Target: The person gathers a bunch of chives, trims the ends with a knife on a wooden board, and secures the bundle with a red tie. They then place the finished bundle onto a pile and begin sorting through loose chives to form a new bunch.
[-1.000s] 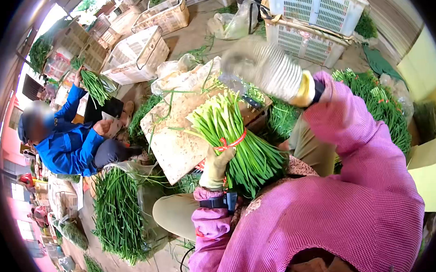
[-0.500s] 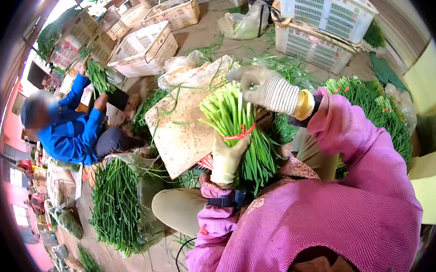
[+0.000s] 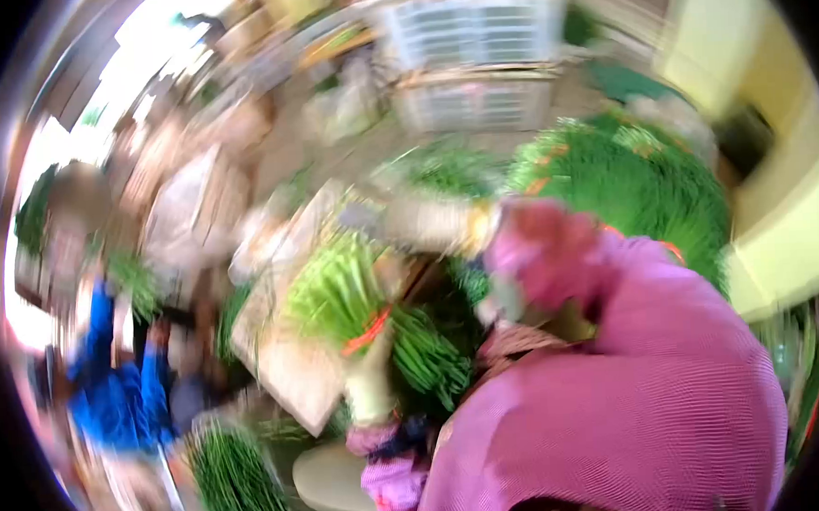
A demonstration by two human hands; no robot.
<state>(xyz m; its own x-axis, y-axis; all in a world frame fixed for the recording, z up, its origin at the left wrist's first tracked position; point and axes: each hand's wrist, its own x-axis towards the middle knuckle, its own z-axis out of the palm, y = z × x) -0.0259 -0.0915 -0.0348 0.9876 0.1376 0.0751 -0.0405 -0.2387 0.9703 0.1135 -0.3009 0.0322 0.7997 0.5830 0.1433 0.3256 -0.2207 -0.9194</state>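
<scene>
A bunch of garlic chives (image 3: pixel 338 291) stands over a board (image 3: pixel 290 352), its pale stem ends up and dark green leaves hanging down. An orange-red band (image 3: pixel 367 332) wraps its middle. My left hand (image 3: pixel 371 380), in a pale glove, is closed around the bunch by the band. Above the stem ends, my gloved right hand (image 3: pixel 417 223) reaches in from the right. Motion smears its fingers, so I cannot make out whether they touch the stems or hold anything.
Banded bunches of greens (image 3: pixel 626 182) are piled at right. Stacked white crates (image 3: pixel 473 33) stand behind. More greens (image 3: pixel 241 482) lie at lower left. A person in blue (image 3: pixel 119 396) sits at left with a bunch of greens (image 3: pixel 135 284).
The view has swung right and blurred, shifting the surroundings leftward. The bunch stays in my left hand. My right hand remains near the stem ends, its fingers now smeared.
</scene>
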